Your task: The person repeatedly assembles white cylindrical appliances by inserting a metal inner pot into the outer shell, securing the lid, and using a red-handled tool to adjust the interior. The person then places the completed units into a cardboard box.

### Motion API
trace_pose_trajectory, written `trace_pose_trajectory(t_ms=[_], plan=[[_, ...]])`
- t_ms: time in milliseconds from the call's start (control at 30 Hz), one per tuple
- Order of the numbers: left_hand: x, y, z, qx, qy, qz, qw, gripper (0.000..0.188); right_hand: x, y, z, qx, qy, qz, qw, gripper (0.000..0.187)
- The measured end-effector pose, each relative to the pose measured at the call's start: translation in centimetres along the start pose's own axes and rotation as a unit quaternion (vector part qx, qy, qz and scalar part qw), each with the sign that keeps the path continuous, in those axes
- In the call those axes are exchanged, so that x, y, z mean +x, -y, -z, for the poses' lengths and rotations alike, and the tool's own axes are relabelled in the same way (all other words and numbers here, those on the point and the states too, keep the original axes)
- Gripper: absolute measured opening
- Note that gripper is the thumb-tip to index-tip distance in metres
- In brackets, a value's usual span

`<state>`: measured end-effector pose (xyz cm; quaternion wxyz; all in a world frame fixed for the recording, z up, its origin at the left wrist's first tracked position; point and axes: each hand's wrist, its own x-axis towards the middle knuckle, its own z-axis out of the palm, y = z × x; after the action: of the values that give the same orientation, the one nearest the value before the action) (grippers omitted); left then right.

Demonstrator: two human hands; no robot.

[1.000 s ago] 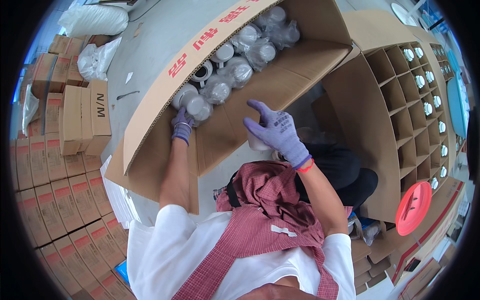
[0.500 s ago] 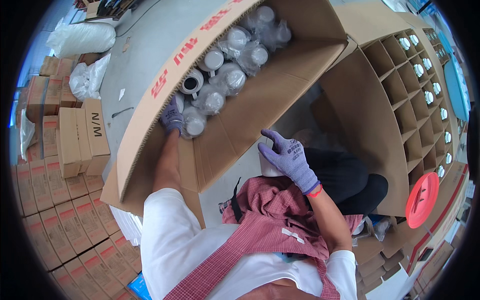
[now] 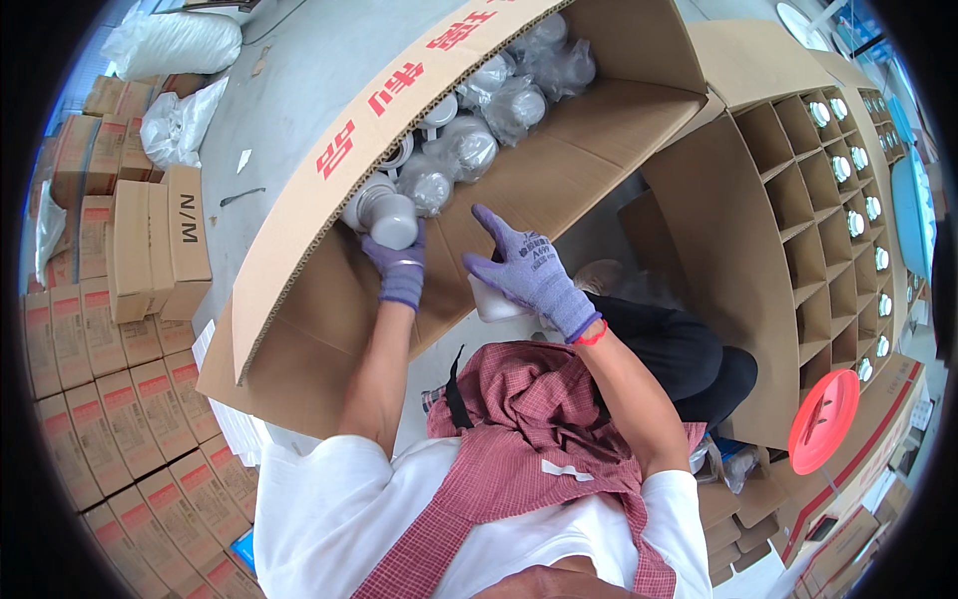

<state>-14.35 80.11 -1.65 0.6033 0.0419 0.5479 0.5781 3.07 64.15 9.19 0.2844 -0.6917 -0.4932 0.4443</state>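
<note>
My left hand [image 3: 401,265], in a purple knitted glove, is closed around a white plastic cup [image 3: 392,222] inside a large tilted cardboard box [image 3: 559,150]. Its fingers are partly hidden behind the cup. Several similar white cups, many in clear plastic bags [image 3: 467,148], lie heaped along the box's far side. Just outside the box's near edge is my right hand [image 3: 534,270], gloved alike. Its thumb and index finger stretch out, while the other fingers curl over a white cup-like piece [image 3: 494,301], mostly covered by the hand.
To the right stands a carton with cardboard dividers [image 3: 788,210]; several white-capped bottles [image 3: 855,222] fill its right-hand cells. A red round dish [image 3: 824,421] is beside it. Stacked brown cartons [image 3: 120,419] line the left, with white plastic sacks [image 3: 180,45] behind.
My left hand has come from deep at the box's left side toward its near edge, now with a white cup. My right hand has shifted left toward the box, carrying the white piece along.
</note>
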Motion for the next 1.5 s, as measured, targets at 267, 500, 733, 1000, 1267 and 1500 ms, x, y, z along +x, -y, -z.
trace_pose_trajectory(t_ms=[267,500,733,1000,1267,1500], plan=[[-9.8,2.0,-1.9,0.182,0.402,0.25,0.862,0.059,-0.8,-1.8,4.7,0.371,0.06,0.003,0.927,0.057],[9.1,3.5,-12.8,0.679,0.163,-0.596,0.396,0.073,-12.3,-4.3,14.2,0.214,-0.418,-0.035,0.882,0.031],[19.7,3.3,-16.6,0.694,0.31,-0.62,0.192,0.085,-27.6,-14.8,19.9,0.055,-0.634,-0.126,0.761,0.023],[4.7,6.9,-14.2,0.339,0.299,-0.091,0.887,0.07,-33.8,-19.1,21.1,0.03,-0.771,-0.108,0.627,0.02],[-33.5,18.9,-13.9,0.275,0.755,0.064,0.591,0.062,-31.3,-25.8,22.1,-0.143,-0.711,-0.189,0.662,0.026],[-46.3,30.2,-14.8,0.424,0.786,-0.188,0.408,0.094,-35.5,-22.3,21.5,-0.004,-0.575,-0.286,0.767,0.036]])
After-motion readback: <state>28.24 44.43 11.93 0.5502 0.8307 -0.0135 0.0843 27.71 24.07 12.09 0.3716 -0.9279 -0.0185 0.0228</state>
